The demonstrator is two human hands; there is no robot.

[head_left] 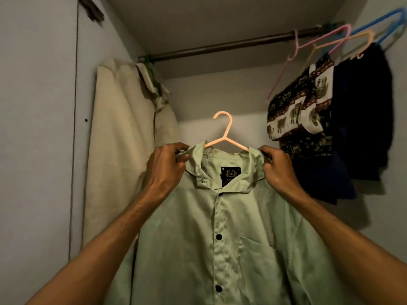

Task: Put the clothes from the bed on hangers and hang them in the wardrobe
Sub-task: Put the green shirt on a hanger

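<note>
A pale green button-up shirt (220,238) with dark buttons and a black neck label hangs on a peach plastic hanger (226,134), held up inside the wardrobe below the rail. My left hand (167,166) pinches the shirt's left shoulder at the collar. My right hand (275,168) grips the right shoulder over the hanger's arm. The hanger's hook is free in the air, well under the dark wardrobe rail (220,46). The bed is out of view.
A beige garment (123,139) hangs at the rail's left end. At the right hang pink (308,51), peach and blue hangers (378,20), an elephant-print cloth (301,108) and dark clothes (363,119). The rail's middle stretch is bare. The wardrobe's grey side wall (37,128) stands left.
</note>
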